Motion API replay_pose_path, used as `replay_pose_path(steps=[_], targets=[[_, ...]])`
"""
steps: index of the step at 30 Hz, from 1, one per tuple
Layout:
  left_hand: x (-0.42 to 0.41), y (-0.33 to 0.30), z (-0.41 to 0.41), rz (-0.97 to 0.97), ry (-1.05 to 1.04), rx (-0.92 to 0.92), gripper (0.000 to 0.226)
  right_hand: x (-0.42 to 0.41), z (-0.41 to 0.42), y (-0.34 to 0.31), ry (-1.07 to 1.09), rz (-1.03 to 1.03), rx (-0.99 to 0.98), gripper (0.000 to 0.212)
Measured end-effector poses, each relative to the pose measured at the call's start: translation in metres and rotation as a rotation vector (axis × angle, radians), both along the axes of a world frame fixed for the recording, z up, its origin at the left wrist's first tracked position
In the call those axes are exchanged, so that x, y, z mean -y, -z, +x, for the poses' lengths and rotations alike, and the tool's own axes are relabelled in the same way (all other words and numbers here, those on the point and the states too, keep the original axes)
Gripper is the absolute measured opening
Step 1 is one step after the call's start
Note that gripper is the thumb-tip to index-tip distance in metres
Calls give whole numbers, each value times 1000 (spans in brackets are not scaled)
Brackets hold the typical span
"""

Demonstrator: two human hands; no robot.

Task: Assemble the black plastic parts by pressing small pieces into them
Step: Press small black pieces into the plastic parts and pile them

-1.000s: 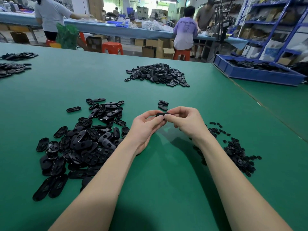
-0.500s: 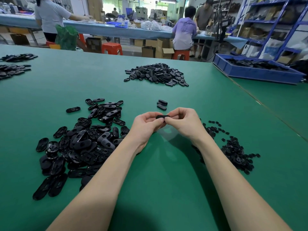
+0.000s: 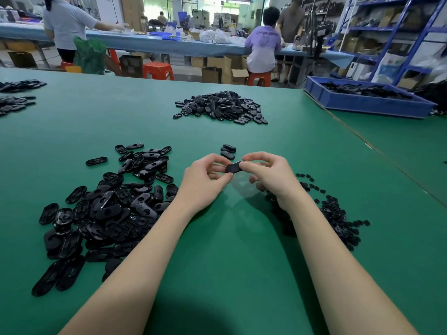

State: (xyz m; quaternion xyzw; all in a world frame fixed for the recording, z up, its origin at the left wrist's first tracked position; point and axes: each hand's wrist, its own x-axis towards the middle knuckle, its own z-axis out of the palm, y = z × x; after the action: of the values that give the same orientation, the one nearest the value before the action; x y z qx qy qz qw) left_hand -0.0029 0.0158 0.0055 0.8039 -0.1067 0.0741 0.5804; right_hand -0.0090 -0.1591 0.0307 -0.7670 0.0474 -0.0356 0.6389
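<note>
A black oval plastic part [image 3: 232, 168] is held above the green table [image 3: 242, 250], between both hands. My left hand [image 3: 205, 180] pinches its left end with thumb and fingers. My right hand [image 3: 268, 176] pinches its right end, fingers curled over it. A heap of black oval parts [image 3: 106, 206] lies to the left of my left arm. Small black pieces [image 3: 336, 213] are scattered to the right of my right arm, partly hidden by it. Three oval parts [image 3: 227, 151] lie just beyond my hands.
A second heap of black parts [image 3: 222, 107] sits farther back at the centre. More parts [image 3: 17, 97] lie at the far left edge. A blue tray [image 3: 362, 102] with black parts stands at the back right. People work at a bench behind.
My hands have drawn slightly apart and the black part has turned, showing more of its flat face between the fingertips. The piles have not moved.
</note>
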Motion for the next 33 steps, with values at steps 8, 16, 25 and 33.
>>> replay_pose_path(steps=[8,16,25,33], targets=[[10,-21,61,248,-274,-113,18,5,2,-2,-4,-21,1,12],[21,-12,84,438,-361,-187,31,7,2,0,-76,-47,-24,12],[4,-13,18,495,-137,89,19,1,1,0,-137,-229,-10,10],[-47,-54,8,674,-2,25,10,-9,-2,-1,-226,-491,21,3]])
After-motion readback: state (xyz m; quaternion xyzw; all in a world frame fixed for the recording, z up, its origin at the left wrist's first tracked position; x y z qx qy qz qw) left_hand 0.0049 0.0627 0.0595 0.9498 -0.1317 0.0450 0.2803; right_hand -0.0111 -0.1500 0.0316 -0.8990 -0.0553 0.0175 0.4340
